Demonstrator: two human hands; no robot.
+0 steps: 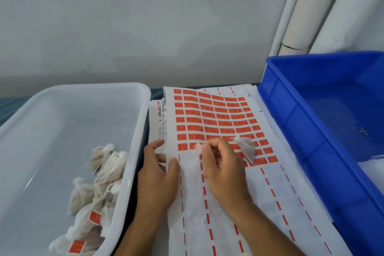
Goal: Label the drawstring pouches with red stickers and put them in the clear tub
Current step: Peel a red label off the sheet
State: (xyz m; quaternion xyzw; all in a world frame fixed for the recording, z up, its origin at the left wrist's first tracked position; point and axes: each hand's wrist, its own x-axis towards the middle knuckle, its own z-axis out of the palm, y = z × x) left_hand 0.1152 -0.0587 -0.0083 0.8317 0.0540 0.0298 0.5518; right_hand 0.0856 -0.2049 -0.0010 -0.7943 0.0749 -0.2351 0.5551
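head view: at the left of the frame a clear tub [133,131] sits on the dark table, and in its lower right part lies a heap of white drawstring pouches [97,191]. two of them show red stickers, one [95,217] near the middle of the heap and one [76,246] at the bottom edge of the frame; the yellow print on them is too small to read.

just right of the tub, in the centre, a stack of sticker sheets [220,203] lies flat. the top sheet carries rows of red stickers [209,116] over its upper part, while its lower part shows only white backing with red dashes. along its left margin run barcodes and a line of small digits [164,129] that cannot be read with certainty.

the left hand [160,178] rests on the left edge of the top sheet, fingers curled loosely, thumb and fingertips pressing the paper; it grasps nothing else that shows. the right hand [222,170] lies over the middle of the sheet with fingers bent inward, pinching at the lowest row of stickers; whether a sticker is between the fingertips cannot be told. one loose pouch [246,148] lies on the sheet just beside that hand's knuckles, touching the stickers beneath it.

at the right a blue crate [307,141] stands beside the sheets, with a few crumbs on its floor and something white in its lower corner. white pipes [311,12] rise along the wall in the upper right.
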